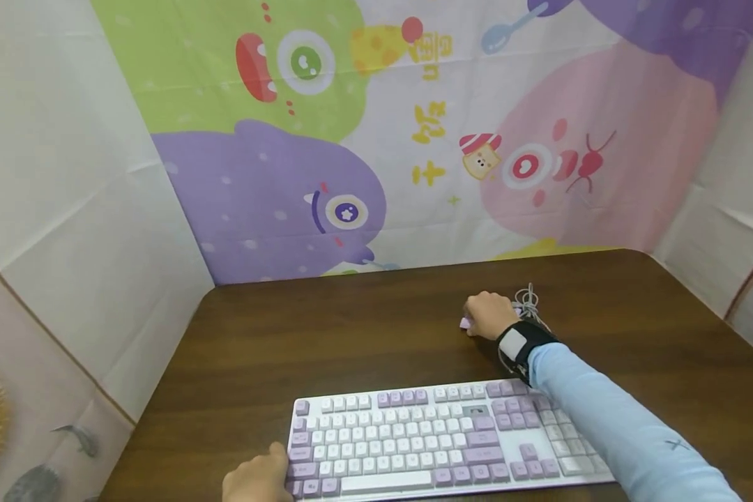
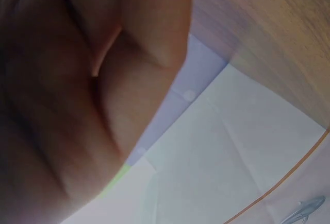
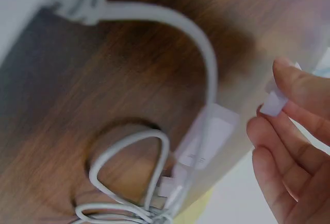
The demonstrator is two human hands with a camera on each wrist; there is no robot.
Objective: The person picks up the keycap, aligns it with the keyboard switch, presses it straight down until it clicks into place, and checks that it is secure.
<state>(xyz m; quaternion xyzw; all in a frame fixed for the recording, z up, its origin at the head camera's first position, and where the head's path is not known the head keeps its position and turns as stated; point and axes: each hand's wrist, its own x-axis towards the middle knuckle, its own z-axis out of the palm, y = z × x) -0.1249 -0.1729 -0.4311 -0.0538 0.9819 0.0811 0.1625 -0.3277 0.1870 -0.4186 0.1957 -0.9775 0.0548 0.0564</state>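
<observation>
Keyboard point(image 1: 408, 443) flat, cable bundle point(image 3: 147, 213) not yet undone. Right hand point(image 1: 491, 315) pinches lilac piece point(image 3: 274, 103); left hand point(image 1: 257, 477) at keyboard edge, grip unclear.

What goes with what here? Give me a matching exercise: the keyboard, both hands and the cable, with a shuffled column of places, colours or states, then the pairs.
Column 1
1. Keyboard
2. Left hand
3. Right hand
4. Cable

Column 2
a. Pinches a small pale lilac piece
b. Grey, gathered partly in loops
c. White and lilac keys
d. At the left end of the item with keys

Pairs: 1-c, 2-d, 3-a, 4-b
</observation>
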